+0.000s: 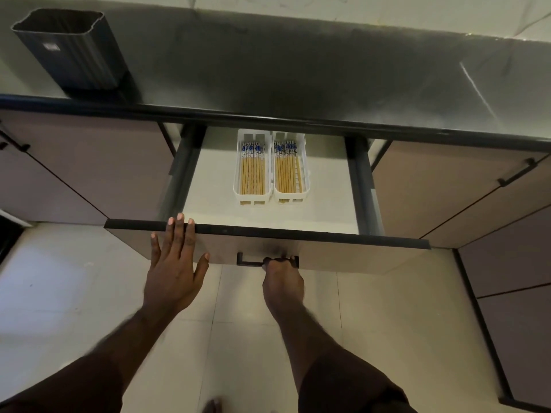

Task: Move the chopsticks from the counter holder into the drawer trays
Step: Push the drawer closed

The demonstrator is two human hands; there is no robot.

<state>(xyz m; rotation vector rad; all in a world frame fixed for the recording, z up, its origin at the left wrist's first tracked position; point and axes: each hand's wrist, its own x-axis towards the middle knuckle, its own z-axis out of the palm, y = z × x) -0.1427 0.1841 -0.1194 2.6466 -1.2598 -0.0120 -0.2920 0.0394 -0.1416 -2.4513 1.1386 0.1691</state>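
Chopsticks lie in two white trays inside an open drawer (268,231) below a dark counter (298,70). The drawer is pulled out toward the viewer, its pale floor showing. The left tray (237,180) and right tray (307,180) sit side by side, touching or nearly so, toward the back of the drawer. Each holds a flat row of wooden chopsticks, left bundle (252,171) and right bundle (286,171), with blue patterned ends pointing away. A dark ribbed holder (71,55) stands upright on the counter's far left; its inside looks empty, though shadow hides the bottom. The left hand (174,263) lies flat against the drawer front, fingers straight and spread, fingertips over the top edge. The right hand (283,278) curls tightly around the black handle (250,262).
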